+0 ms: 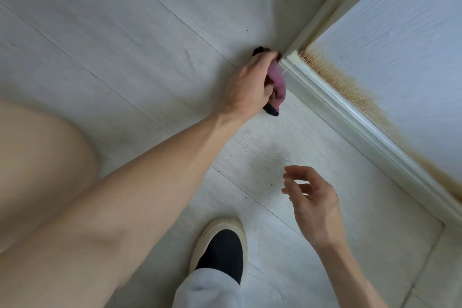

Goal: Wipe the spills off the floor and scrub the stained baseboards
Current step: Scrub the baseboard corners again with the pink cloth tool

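left hand (250,82) clenched around crumpled pink cloth with black edges (276,85), pressed at outer corner of white moulded baseboard (332,107), low on pale grey wood-grain plank floor (125,45). right hand (315,202) hovering apart, grip released, fingers loosely spread, nothing held. brown staining along ribbed white wall panel (390,40) just above baseboard. dark specks on floor near right hand. black slip-on shoe with cream sole (222,250) below, grey trouser hem over it.

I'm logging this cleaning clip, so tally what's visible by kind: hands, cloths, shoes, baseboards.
Hands: 2, left hand and right hand
Cloths: 1, pink cloth
Shoes: 1, black shoe
Baseboards: 1, white baseboard
Total: 5
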